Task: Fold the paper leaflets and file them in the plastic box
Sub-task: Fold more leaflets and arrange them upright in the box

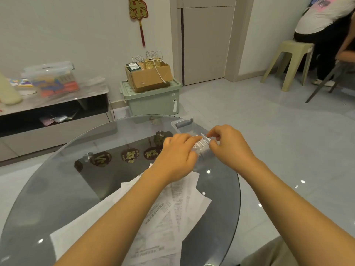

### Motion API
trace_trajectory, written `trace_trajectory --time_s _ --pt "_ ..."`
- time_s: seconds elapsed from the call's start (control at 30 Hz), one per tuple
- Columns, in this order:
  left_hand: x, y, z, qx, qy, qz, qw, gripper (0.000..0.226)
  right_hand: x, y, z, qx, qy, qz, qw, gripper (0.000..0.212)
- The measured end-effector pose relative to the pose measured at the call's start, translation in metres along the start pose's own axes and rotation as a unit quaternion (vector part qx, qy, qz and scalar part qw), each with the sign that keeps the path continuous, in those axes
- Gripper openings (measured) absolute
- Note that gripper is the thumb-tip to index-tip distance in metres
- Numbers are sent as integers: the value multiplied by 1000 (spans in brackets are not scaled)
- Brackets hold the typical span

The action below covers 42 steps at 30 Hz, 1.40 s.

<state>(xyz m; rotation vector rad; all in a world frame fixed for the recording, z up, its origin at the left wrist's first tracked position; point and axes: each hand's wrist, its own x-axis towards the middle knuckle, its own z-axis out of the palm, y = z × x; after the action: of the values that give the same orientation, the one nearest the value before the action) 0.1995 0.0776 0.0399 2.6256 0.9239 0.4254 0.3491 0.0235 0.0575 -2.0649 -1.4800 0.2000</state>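
Both hands, left hand [177, 156] and right hand [229, 144], pinched a small folded leaflet [199, 145] with nearly closed fingers over the clear plastic box [181, 123], at the tabletop's [57, 189] far right.

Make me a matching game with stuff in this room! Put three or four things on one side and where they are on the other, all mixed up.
Things:
1. cardboard box
2. unfolded leaflets
3. clear plastic box
4. folded leaflet

Places:
A. pinched between the left hand and the right hand
B. on top of the green storage bin
C. spread on the glass table, under the forearms
D. at the table's far edge, just beyond the hands

Pairs: 1-B, 2-C, 3-D, 4-A
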Motion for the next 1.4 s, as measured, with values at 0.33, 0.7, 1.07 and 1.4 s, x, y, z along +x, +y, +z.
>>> trace_trajectory --time_s 0.33,0.7,1.07,1.4 --pt "-126 10 -8 -42 18 -112 993 42 -81 -43 32 3 -140 -121 983 28" --pt "-181 -12 2 114 -116 -182 970 63 -103 -41 61 -36 -249 -184 950 37" --pt "-186 -27 9 136 -55 -120 982 48 -108 -37 73 -66 -256 -229 937 42" --pt "-179 -24 5 61 24 -161 985 14 -106 -37 74 -54 -211 -247 944 19"
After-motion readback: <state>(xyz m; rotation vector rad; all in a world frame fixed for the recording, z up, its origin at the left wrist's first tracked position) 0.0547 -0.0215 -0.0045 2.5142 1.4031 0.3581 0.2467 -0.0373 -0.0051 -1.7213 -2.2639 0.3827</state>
